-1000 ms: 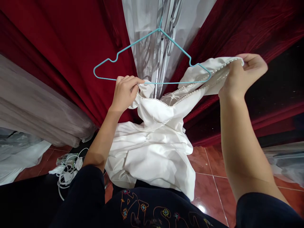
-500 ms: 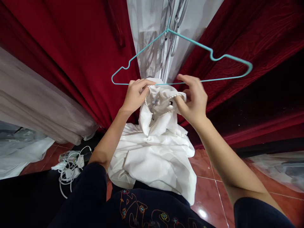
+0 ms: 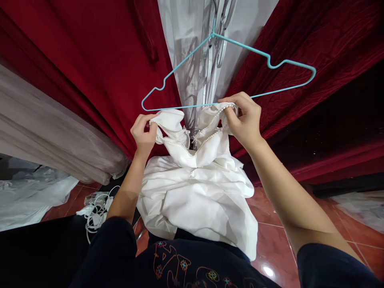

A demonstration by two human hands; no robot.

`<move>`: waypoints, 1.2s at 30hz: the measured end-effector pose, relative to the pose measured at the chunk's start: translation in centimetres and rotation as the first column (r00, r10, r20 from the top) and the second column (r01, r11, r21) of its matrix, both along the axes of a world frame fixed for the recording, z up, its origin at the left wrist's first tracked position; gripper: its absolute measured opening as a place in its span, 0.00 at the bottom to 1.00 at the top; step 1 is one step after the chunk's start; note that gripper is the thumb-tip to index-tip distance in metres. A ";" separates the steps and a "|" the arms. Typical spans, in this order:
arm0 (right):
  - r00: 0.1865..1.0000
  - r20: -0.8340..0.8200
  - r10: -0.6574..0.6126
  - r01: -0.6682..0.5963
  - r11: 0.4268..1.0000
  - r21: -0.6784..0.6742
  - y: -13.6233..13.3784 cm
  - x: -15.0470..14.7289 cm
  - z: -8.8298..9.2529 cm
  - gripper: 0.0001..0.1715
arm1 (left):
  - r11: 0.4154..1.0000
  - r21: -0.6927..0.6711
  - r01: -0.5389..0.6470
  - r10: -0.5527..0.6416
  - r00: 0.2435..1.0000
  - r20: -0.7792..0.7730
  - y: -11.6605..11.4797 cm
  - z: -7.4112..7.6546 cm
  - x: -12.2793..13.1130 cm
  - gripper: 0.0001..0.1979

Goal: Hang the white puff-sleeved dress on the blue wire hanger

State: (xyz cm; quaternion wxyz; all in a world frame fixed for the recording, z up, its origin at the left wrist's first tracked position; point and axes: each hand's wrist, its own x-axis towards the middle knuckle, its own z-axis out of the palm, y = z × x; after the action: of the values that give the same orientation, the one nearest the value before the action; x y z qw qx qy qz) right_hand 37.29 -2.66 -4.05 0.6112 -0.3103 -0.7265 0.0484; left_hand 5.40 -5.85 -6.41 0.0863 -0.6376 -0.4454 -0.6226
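"Red cloth all round, is that the room?"
"Dark red curtains (image 3: 90,60) hang on both sides. A sheer white drape (image 3: 186,48) falls between them, and grey fabric (image 3: 45,136) is heaped at the left. The floor (image 3: 270,224) is glossy red-brown tile. White cables (image 3: 96,212) lie tangled on it by the person's left elbow, near some pale sheeting (image 3: 30,196)."
"And the hands?"
"The left hand (image 3: 144,134) pinches the left top edge of a white dress (image 3: 198,192). The right hand (image 3: 244,120) pinches the right edge, along its pearl trim (image 3: 207,138). Both are just under the bottom bar of a teal wire hanger (image 3: 240,45), the right one close against it. The dress hangs bunched from the two hands down to the person's lap."
"Any writing?"
"Only coloured embroidery (image 3: 186,272) on the person's dark garment at the lower edge, motifs rather than letters I can read."
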 end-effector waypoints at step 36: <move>0.998 -0.067 -0.006 0.002 0.998 -0.059 0.0 -0.9 0.0 0.14 | 0.962 -0.256 -0.093 0.067 0.992 -0.110 -0.4 9.9 0.7 0.06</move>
State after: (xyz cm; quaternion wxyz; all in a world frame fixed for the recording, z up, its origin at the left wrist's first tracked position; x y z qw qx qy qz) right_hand 36.41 -2.68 -4.02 0.6261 -0.3277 -0.7031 0.0790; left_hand 6.13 -6.23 3.45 0.0490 -0.6554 -0.5439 -0.5217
